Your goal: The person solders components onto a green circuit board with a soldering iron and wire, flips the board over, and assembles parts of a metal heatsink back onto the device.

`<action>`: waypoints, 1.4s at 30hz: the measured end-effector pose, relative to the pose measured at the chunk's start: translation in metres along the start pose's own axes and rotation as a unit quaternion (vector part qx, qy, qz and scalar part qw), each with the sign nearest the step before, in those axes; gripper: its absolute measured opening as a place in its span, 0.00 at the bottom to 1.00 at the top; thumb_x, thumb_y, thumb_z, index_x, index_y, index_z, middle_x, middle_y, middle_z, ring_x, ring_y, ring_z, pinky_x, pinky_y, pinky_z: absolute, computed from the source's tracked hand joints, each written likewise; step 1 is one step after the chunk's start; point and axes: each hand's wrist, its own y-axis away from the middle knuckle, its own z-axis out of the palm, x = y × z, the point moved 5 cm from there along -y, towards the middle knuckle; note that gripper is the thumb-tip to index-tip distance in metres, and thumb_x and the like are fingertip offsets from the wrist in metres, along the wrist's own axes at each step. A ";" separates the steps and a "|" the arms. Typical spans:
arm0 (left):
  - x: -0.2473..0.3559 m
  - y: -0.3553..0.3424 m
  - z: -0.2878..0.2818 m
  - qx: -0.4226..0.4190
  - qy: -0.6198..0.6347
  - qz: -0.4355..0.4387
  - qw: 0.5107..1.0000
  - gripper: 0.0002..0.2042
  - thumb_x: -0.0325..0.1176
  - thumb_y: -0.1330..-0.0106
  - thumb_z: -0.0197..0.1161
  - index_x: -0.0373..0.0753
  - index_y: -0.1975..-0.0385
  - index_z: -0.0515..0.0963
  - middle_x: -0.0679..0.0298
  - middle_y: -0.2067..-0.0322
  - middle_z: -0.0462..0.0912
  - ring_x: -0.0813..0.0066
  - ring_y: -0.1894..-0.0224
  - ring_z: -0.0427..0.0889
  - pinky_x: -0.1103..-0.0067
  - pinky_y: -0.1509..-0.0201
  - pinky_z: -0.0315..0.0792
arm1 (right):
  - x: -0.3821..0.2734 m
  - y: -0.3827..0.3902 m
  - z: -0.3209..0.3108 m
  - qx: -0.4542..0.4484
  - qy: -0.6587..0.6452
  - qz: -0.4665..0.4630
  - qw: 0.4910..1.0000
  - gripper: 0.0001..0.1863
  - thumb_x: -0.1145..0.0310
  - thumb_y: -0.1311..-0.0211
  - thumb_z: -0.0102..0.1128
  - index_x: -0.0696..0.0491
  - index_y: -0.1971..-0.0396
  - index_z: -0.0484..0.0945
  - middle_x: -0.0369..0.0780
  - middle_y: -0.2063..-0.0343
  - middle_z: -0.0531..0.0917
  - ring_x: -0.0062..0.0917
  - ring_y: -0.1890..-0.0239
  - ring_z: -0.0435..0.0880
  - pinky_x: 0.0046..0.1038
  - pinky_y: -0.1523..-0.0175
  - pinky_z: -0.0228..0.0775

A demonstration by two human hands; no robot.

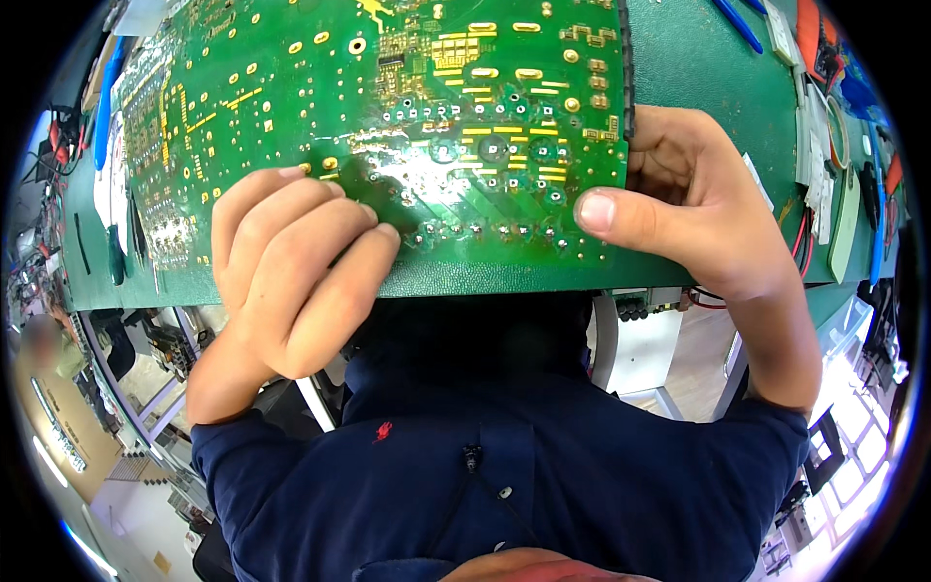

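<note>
A large green circuit board (320, 107) with gold pads and rows of solder points lies before me, reaching near the table's front edge. Glare whitens the part in front of my hands. My right hand (679, 194) grips the board's right edge, thumb on top and the other fingers curled beside and under it. Over the board's near edge, left of the middle, my left hand (301, 257) is closed, its fingers bent together and the tips at the board's surface. Whatever those fingers may pinch is hidden from sight.
The table has a green mat (698, 58). At the right lie a blue pen-like tool (739, 26), a roll of tape (838, 131) and orange-handled tools (811, 39). A blue tool (109, 102) and a dark-green-handled screwdriver (116, 254) are on the left.
</note>
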 end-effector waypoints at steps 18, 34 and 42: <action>0.003 0.011 -0.010 -0.015 0.031 -0.017 0.999 0.13 0.27 0.54 0.72 0.33 0.67 0.83 0.57 0.67 0.84 0.62 0.63 0.82 0.64 0.61 0.80 | 0.000 0.000 -0.001 -0.001 0.000 0.013 1.000 0.27 0.72 0.42 0.69 0.68 0.43 0.77 0.45 0.52 0.87 0.24 0.50 0.85 0.26 0.41 0.73; 0.001 0.010 -0.005 0.031 0.067 -0.029 0.997 0.20 0.27 0.57 0.79 0.38 0.64 0.79 0.62 0.63 0.81 0.63 0.60 0.82 0.63 0.55 0.80 | 0.007 0.003 -0.016 0.049 0.083 0.091 0.991 0.37 0.66 0.46 0.67 0.70 0.38 0.70 0.51 0.46 0.83 0.30 0.46 0.85 0.29 0.38 0.74; -0.005 0.017 0.006 0.149 0.034 -0.008 0.988 0.14 0.39 0.66 0.62 0.37 0.79 0.78 0.61 0.75 0.79 0.66 0.72 0.78 0.73 0.69 0.73 | 0.005 0.002 -0.009 0.048 0.045 0.042 0.997 0.29 0.68 0.44 0.64 0.69 0.44 0.76 0.45 0.54 0.86 0.23 0.54 0.85 0.24 0.47 0.74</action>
